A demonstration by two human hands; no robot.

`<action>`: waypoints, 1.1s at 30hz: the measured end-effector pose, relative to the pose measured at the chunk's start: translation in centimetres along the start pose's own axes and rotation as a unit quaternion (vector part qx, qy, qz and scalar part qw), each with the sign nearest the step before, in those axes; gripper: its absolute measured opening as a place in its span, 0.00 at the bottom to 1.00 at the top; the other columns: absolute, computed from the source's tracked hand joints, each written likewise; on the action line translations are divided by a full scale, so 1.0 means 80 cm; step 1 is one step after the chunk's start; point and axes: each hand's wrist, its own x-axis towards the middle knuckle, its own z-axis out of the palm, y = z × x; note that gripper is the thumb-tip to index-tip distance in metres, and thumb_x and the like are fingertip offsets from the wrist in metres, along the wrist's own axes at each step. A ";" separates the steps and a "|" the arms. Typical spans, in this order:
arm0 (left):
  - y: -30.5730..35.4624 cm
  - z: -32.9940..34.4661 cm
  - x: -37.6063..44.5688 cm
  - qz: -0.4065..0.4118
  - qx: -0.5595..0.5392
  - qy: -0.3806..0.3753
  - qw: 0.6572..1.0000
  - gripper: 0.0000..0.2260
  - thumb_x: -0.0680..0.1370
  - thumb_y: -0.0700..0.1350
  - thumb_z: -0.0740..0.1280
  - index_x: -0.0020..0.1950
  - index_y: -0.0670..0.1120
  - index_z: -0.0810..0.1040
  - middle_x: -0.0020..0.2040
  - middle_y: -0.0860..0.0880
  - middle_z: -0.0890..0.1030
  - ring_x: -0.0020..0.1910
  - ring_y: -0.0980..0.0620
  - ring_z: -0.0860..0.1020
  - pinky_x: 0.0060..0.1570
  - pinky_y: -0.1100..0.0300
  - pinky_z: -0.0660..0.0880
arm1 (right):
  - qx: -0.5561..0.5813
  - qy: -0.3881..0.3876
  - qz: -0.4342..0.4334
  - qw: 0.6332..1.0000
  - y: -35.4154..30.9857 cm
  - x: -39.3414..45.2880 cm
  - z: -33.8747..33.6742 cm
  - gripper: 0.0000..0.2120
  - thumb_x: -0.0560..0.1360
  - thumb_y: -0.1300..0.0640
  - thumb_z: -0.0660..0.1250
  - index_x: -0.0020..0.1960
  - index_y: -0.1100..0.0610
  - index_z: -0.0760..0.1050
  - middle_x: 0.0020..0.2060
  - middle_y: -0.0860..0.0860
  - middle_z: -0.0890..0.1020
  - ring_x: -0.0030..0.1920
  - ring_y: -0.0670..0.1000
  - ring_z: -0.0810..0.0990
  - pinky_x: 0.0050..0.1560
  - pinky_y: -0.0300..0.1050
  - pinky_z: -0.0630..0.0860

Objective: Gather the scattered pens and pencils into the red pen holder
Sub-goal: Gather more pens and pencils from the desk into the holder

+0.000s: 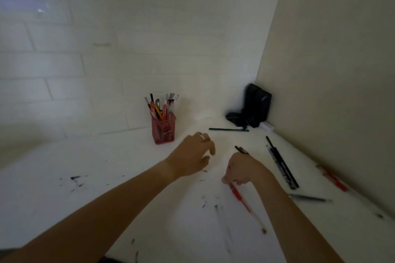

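Red mesh pen holder (164,129) upright near the back wall on the white counter (106,177), already well stocked with pens and pencils

Right hand (241,170) low over the counter, fingers curled: dark pen (241,150) sticking out past the knuckles and seemingly held, fingertips down at the upper end of a red pen (245,204) lying just under the hand. Cannot tell whether the red pen is pinched yet or only touched

Left hand (193,155) hovering between holder and right hand, fingers loosely spread, holding nothing, pale ring or tape on one finger

Still scattered on the right side:
- green pencil (228,129) flat near the back, just in front of a black object (255,107) in the corner
- black pen (282,162) and a patterned blue pen (277,165) side by side, touching or nearly so
- second red pen (333,178) close to the right wall
- grey pen (310,198) beside the right forearm

Dark ink smudges (75,178) across the counter, left and centre

Step in hand, as judged: mid-collection, right hand gathering a small bundle, red pen being added to the dark one

Next move likely needs: secure pinch on the red pen without dropping the dark one, lift clear, then carry left and back to the holder. Holder crowded, so a near-vertical drop into a gap between standing pens. Light mesh cup could tip if nudged; free left hand well placed to steady it
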 end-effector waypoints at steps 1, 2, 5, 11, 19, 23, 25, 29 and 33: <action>0.011 0.007 -0.001 -0.006 -0.005 -0.041 0.999 0.10 0.75 0.44 0.67 0.56 0.51 0.79 0.58 0.50 0.77 0.57 0.49 0.74 0.57 0.51 0.72 | -0.009 0.003 0.003 1.000 0.006 -0.007 0.007 0.16 0.67 0.50 0.79 0.42 0.61 0.77 0.38 0.56 0.84 0.37 0.52 0.81 0.43 0.47 0.82; 0.020 0.013 -0.001 -0.011 -0.007 -0.069 0.998 0.11 0.76 0.44 0.66 0.58 0.51 0.78 0.58 0.50 0.76 0.58 0.50 0.74 0.58 0.52 0.72 | -0.020 0.013 0.007 1.000 0.012 -0.013 0.014 0.16 0.66 0.50 0.79 0.38 0.58 0.73 0.35 0.53 0.80 0.36 0.52 0.80 0.39 0.45 0.79; 0.041 0.024 0.000 -0.022 -0.020 -0.105 0.994 0.11 0.77 0.44 0.66 0.59 0.51 0.78 0.58 0.50 0.76 0.58 0.50 0.73 0.58 0.54 0.72 | -0.032 0.080 -0.001 0.996 0.025 -0.020 0.037 0.19 0.66 0.51 0.76 0.33 0.53 0.65 0.32 0.50 0.73 0.35 0.50 0.75 0.31 0.39 0.70; 0.058 0.032 0.016 -0.065 -0.051 -0.084 0.993 0.12 0.78 0.42 0.64 0.59 0.49 0.79 0.57 0.49 0.78 0.57 0.51 0.74 0.56 0.59 0.72 | 0.099 0.244 -0.013 0.965 0.036 -0.011 0.023 0.10 0.78 0.52 0.65 0.44 0.58 0.74 0.42 0.56 0.82 0.40 0.55 0.81 0.36 0.44 0.75; 0.044 0.059 0.048 -0.181 -0.165 -0.026 0.969 0.10 0.75 0.37 0.64 0.52 0.46 0.82 0.50 0.51 0.82 0.45 0.58 0.75 0.43 0.77 0.67 | 0.046 0.348 0.038 0.936 0.087 0.060 0.017 0.14 0.78 0.53 0.68 0.59 0.59 0.73 0.56 0.56 0.78 0.56 0.54 0.78 0.50 0.44 0.75; 0.033 0.074 0.060 -0.271 -0.255 -0.020 0.928 0.09 0.77 0.37 0.64 0.53 0.43 0.82 0.48 0.51 0.81 0.45 0.54 0.79 0.46 0.72 0.75 | 0.056 0.299 0.044 0.952 0.092 0.078 0.016 0.13 0.79 0.52 0.66 0.58 0.60 0.75 0.56 0.56 0.80 0.55 0.53 0.79 0.50 0.44 0.76; 0.032 0.078 0.067 -0.318 -0.325 -0.025 0.890 0.08 0.79 0.38 0.64 0.55 0.42 0.81 0.49 0.45 0.83 0.42 0.51 0.82 0.42 0.67 0.80 | 0.065 0.278 0.051 0.957 0.088 0.082 0.011 0.14 0.77 0.51 0.68 0.57 0.60 0.75 0.54 0.56 0.80 0.54 0.54 0.80 0.46 0.44 0.75; 0.043 0.086 0.084 -0.387 -0.443 -0.063 0.806 0.10 0.81 0.41 0.62 0.55 0.37 0.80 0.49 0.41 0.86 0.37 0.50 0.85 0.35 0.66 0.79 | 0.074 0.236 0.057 0.967 0.079 0.088 0.005 0.16 0.71 0.48 0.72 0.52 0.56 0.74 0.52 0.55 0.80 0.48 0.53 0.80 0.40 0.42 0.72; 0.050 0.098 0.101 -0.404 -0.467 -0.102 0.780 0.13 0.80 0.43 0.61 0.41 0.38 0.80 0.45 0.38 0.85 0.39 0.48 0.82 0.45 0.57 0.79 | 0.092 0.242 0.042 0.965 0.074 0.092 0.006 0.20 0.69 0.44 0.74 0.52 0.58 0.76 0.49 0.54 0.83 0.41 0.51 0.78 0.37 0.42 0.72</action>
